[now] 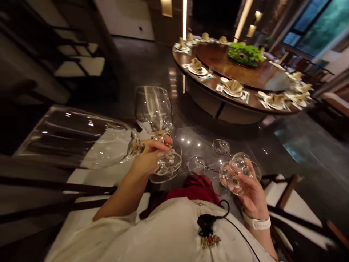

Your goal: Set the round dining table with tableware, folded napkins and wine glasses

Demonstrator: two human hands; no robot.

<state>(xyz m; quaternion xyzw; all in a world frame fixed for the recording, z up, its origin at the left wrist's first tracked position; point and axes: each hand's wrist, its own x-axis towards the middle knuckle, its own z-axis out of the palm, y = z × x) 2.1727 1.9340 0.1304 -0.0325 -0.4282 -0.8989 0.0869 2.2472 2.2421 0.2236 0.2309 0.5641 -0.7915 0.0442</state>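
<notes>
Between the fingers of my left hand point(148, 156) are the stems of stemmed glasses. One large wine glass point(79, 136) points its bowl out to the left, close to the camera. Another wine glass point(154, 109) rises upward from the same fingers, and their round feet overlap just right of the hand. My right hand point(252, 189) is closed around several small stemmed glasses point(236, 174). Their clear bowls and feet overlap, so I cannot tell each one apart. Two glass feet, one nearer point(196, 166) and one farther point(221, 147), stick out to the left on thin stems.
A round dining table point(199, 95) stands ahead, set with plates and folded gold napkins point(233, 87). Green foliage point(245, 54) sits at its centre. Chairs with pale seats point(297, 203) flank me on both sides. Beyond is a dark shiny floor point(147, 69).
</notes>
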